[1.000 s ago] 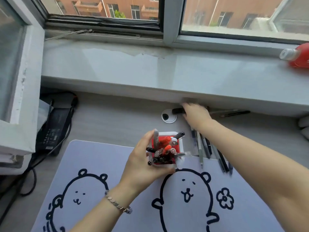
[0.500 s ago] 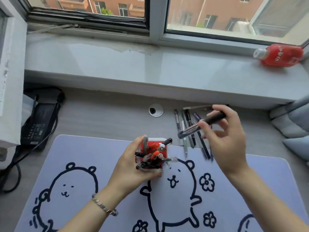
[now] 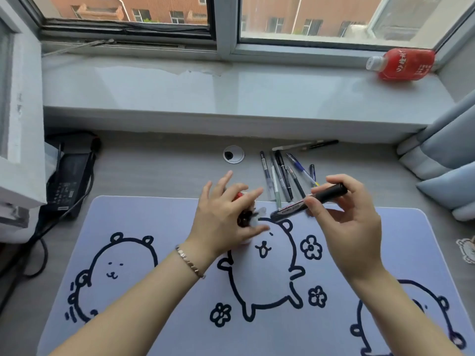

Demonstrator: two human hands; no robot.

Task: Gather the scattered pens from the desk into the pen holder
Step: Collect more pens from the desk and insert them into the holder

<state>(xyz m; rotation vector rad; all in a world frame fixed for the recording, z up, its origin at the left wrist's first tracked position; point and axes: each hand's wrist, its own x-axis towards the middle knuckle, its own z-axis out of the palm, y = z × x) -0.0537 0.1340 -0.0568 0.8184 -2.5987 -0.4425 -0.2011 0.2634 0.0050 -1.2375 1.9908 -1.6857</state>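
Observation:
My left hand (image 3: 226, 217) lies over the pen holder (image 3: 240, 195) at the far edge of the desk mat, fingers spread across its top and thumb on the near side. Only a sliver of its red and a few dark pen ends (image 3: 244, 219) show. My right hand (image 3: 352, 227) grips a black marker (image 3: 308, 202), held nearly level, its left end just right of the holder. Behind it, several loose pens (image 3: 280, 178) lie in a fan on the grey desk. Two more pens (image 3: 305, 145) lie against the sill.
The pale mat (image 3: 154, 227) with bear drawings covers the near desk. A round cable grommet (image 3: 233, 154) sits behind the holder. A black power adapter (image 3: 68, 186) with cables is at the left, cushions (image 3: 447, 181) at the right, a red bottle (image 3: 403, 64) on the windowsill.
My right hand picked the black marker up from under the sill and brought it down toward the holder. My left hand shifted from the holder's side to over its top.

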